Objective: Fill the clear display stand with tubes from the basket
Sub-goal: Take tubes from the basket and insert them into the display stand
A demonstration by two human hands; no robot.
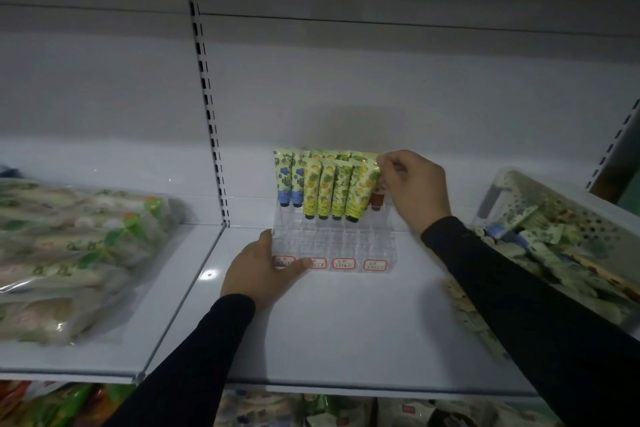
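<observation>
Now right hand pinches glossy tube; left hand braces clear ribbed stand.

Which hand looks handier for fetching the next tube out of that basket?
The right hand, probably: the basket sits on its side, and the left hand is busy holding the clear display stand.

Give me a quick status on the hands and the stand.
Left hand steadies clear display stand at its front corner. Right hand pinches tube at the back row. Front rows unfilled. Basket right, nothing blocking.
</observation>
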